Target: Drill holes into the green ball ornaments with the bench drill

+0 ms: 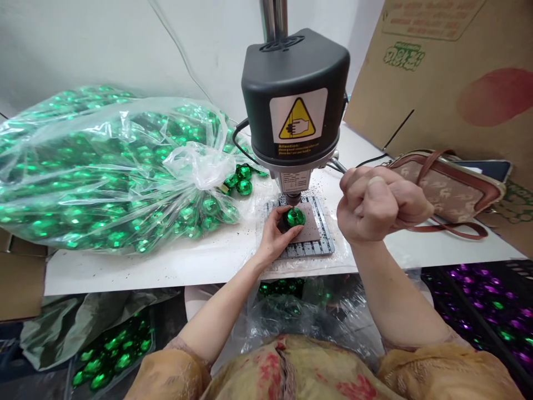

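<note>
A bench drill press (295, 100) with a black housing stands in front of me. Under its chuck (293, 199), my left hand (275, 236) grips a shiny green faceted ball (296, 217) between thumb and fingers. The ball rests over a brown square pad (312, 225) on the slotted metal base (327, 241). To the right of the machine, my right hand (378, 203) is raised in a fist. A silver lever (339, 163) runs from the press into that fist; most of its grip is hidden by my fingers.
A large clear bag (104, 166) of green balls fills the table's left side, with loose balls (244, 187) beside it. A handbag (445, 186) and a cardboard box (441, 83) stand right. Below are a bin of green balls (112, 355) and a crate of purple ones (491, 305).
</note>
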Motion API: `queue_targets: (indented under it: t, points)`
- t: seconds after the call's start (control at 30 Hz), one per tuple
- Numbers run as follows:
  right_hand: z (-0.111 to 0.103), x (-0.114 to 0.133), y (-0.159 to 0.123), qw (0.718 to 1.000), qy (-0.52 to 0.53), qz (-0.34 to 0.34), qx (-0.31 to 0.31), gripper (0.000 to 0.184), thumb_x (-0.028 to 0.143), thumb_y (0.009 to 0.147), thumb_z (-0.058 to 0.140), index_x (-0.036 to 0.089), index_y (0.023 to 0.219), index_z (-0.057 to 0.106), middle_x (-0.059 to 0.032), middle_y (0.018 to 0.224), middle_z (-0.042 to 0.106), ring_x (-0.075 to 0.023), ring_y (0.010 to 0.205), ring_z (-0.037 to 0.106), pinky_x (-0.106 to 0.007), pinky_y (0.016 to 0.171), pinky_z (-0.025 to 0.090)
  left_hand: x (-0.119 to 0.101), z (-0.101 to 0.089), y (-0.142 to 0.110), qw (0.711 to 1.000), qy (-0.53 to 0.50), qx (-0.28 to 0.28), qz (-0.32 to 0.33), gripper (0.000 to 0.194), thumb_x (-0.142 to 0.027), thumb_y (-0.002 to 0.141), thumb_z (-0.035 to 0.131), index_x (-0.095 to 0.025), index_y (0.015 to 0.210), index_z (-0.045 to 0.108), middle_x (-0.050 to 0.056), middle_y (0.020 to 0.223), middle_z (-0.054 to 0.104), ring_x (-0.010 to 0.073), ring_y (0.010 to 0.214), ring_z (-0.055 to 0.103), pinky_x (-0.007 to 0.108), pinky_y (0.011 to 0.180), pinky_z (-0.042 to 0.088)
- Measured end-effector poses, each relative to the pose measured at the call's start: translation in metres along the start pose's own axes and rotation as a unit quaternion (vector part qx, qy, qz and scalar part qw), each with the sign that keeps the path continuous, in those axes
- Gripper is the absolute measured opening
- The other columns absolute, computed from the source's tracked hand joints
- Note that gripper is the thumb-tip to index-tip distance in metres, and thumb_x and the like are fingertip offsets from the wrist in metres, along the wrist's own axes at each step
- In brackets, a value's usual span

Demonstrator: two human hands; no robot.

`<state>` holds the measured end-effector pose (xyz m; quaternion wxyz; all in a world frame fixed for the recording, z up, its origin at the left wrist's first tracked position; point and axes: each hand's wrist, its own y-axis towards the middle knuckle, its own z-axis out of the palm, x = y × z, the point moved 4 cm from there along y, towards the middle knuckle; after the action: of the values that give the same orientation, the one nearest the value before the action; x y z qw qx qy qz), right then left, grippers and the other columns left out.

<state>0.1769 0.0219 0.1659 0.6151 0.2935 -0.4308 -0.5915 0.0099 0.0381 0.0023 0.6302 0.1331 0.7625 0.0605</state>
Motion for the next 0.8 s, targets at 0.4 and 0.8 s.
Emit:
queue_targets:
  t: [0.4,0.8]
  points:
    - [0.003,0.003,0.006,0.999,-0.031,0.027,-0.015,0.049,0.021,0.085,0.058,0.019,0.054,0.019,0.0065,0.044,0.023,-0.0042,0.037,0.025,-0.026,0.038,0.021,-0.001,0.002,0.001,1.0,-0.007,-0.002,-0.001,0.055,-0.045,0.079,0.082,-0.021,0.122,0.057,0.009,0.118,0.068,0.0234,0.109,0.067,0.04,0.097,0.054]
    - [0.027,-0.004,0.048,0.988,-0.046,0.146,-0.022,0.041,0.017,0.087,0.06,0.023,0.058,0.031,0.009,0.043,0.033,-0.0042,0.039,0.028,-0.025,0.044,0.022,-0.044,0.004,-0.12,0.907,0.252,0.115,0.318,0.04,-0.047,0.087,0.073,-0.022,0.114,0.06,0.012,0.106,0.071,0.0224,0.089,0.069,0.035,0.074,0.057]
